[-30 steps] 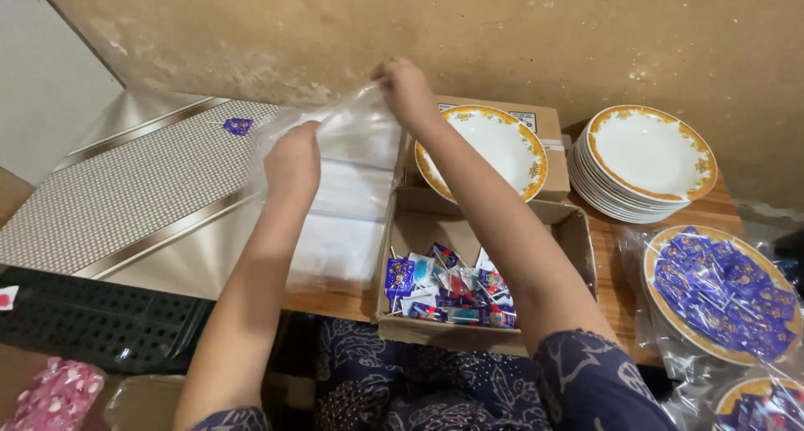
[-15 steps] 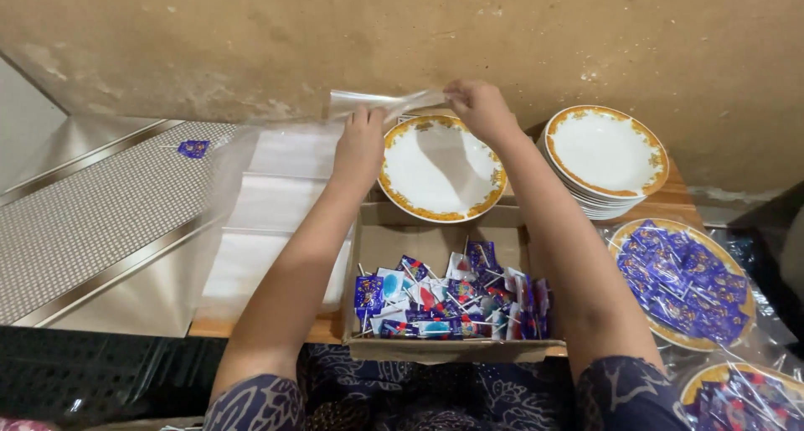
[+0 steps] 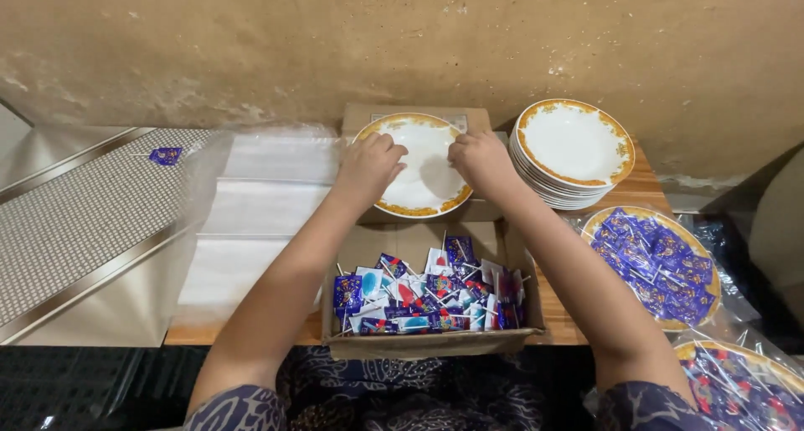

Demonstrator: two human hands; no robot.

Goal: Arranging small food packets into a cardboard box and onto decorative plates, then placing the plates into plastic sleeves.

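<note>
White plate with an orange-gold rim (image 3: 423, 167), lying tilted on a closed cardboard box (image 3: 402, 113) against the wall, at the middle of the wooden table (image 3: 645, 184). Left hand (image 3: 368, 167) over the plate's left edge, fingers curled and bunched together on the rim; right hand (image 3: 477, 157) over its right edge, fingers likewise curled inward, fingertips near the plate's middle. Hard to tell whether anything thin is pinched between them.

Just below the plate, an open cardboard box (image 3: 431, 340) holding small wrapped sweets on sticks (image 3: 427, 297), blue, white and red. Left of the plate, a stack of clear plastic bags (image 3: 260, 209) lying flat. Farther left, a metal surface with a perforated strip (image 3: 79, 221), one blue wrapped sweet (image 3: 165, 155) resting on it.

Right of the plate, a stack of matching plates (image 3: 574, 146), just beside the right hand. Nearer the camera on the right, a plate filled with blue sweets and wrapped in clear plastic (image 3: 653, 263), and a second such wrapped plate (image 3: 741, 385) at the lower right corner.
</note>
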